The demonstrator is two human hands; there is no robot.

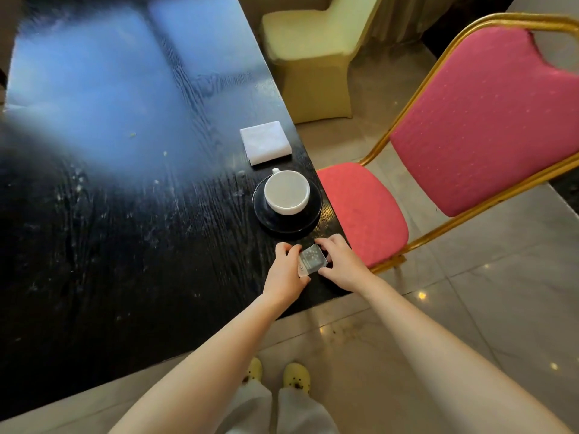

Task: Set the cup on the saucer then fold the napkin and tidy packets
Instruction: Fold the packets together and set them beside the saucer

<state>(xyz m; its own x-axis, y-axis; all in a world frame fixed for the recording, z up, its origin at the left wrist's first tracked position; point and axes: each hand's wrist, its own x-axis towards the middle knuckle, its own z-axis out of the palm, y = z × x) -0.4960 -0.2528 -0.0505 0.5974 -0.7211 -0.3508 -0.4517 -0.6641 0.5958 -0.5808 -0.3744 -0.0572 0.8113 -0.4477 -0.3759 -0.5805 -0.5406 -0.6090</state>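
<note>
Packets sit lower centre of frame, near the table's front-right corner, a small silvery stack pinched between both hands. Left hand curls round the stack's left edge w/ thumb and fingers closed on it; right hand grips the right edge the same way. Looks like the squaring-up step: best to press the edges in evenly from both sides, keep the stack flat on the table, and not let it drift off the edge, which is v. close. Just above, the cup is seated upright on the dark saucer, so that part seems done. Further up, the white napkin lies as a neat square near the table's right edge, apparently folded already. Right of frame, a pink chair stands beside the table.
</note>
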